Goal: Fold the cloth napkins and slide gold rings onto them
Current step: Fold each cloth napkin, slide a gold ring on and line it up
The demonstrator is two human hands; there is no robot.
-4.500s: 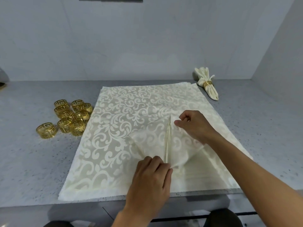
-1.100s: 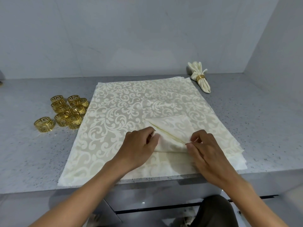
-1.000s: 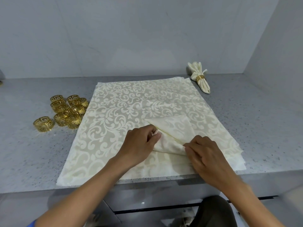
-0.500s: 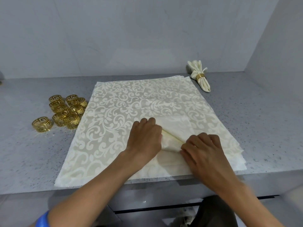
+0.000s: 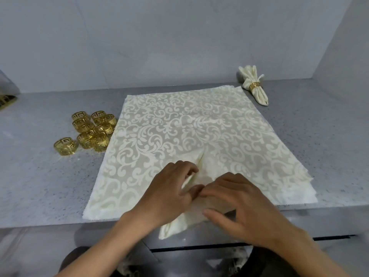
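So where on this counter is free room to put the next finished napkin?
Bare counter lies right of the napkin stack, in front of the ringed napkin. Another bare patch lies in front of the loose gold rings. Crowded: the ring cluster itself.
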